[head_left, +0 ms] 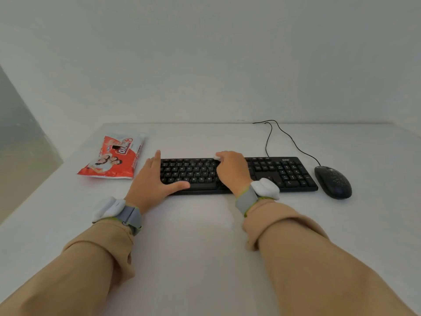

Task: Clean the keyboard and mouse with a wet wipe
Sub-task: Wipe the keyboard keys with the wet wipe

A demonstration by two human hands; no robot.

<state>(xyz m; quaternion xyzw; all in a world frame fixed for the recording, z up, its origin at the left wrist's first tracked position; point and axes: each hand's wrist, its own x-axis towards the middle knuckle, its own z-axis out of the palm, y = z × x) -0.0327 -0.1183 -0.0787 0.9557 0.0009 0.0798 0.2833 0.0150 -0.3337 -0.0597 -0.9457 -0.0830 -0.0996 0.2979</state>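
The keyboard (268,172) is black and wired, sitting mid-worktop (205,236). My right hand (231,171) is over the keyboard's middle, fingers curled round a little white wad of wet wipe (217,157) that's pressed on the top row of keys. My left hand (155,181) lies flat and spread at the keyboard's left end, thumb along the front edge, gripping nothing. The black mouse (333,181) sits just beside the keyboard's right end, not touching. A red pack of wipes (111,156) lies off the keyboard's left end. Thin cables (266,144) trail away behind the keyboard.
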